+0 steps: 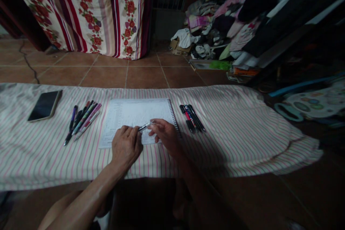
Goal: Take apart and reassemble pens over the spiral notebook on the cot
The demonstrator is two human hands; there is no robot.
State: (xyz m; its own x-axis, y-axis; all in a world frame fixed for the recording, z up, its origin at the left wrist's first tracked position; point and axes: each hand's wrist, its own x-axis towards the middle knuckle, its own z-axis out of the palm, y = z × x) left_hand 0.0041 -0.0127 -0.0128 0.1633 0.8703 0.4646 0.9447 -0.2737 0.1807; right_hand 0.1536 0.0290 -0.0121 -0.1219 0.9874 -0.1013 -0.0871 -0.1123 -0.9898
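Observation:
A slim pen (145, 126) with a clear barrel and dark end slants over a spiral notebook (140, 109). My left hand (126, 144), its back facing up and fingers curled, grips the pen's dark end above the notebook's lower edge. At the other end, the fingertips of my right hand (164, 131) pinch the pen, while its lower fingers are loosely bent. The notebook lies open with its coil on the right; faint writing or print covers the page, too small to read.
Several pens (85, 118) lie left of the notebook, and another group of pens (192, 118) lies to its right. A phone (44, 105) rests at the far left of the striped cloth (237, 133). Beyond are a floral curtain (107, 14) and piled clothes (199, 21).

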